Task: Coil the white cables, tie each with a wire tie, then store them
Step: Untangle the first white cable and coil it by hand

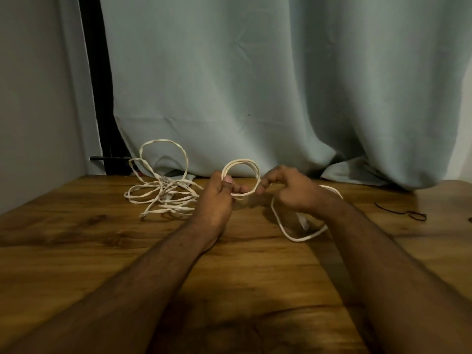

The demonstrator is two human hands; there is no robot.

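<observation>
A small coil of white cable (242,165) stands upright between my hands, a little above the wooden table (76,241). My left hand (217,200) grips the coil's left side with thumb over the strands. My right hand (288,190) pinches the coil's right side. The same cable's loose tail (283,227) runs under my right wrist and loops on the table. A tangled heap of white cable (163,194) lies to the left, with one big loop rising against the curtain. Dark wire ties (416,215) lie at the far right.
A pale grey-green curtain (281,85) hangs along the table's back edge. A dark vertical post (98,85) and a grey wall stand at the left. Bare wood stretches between my forearms and toward the front edge.
</observation>
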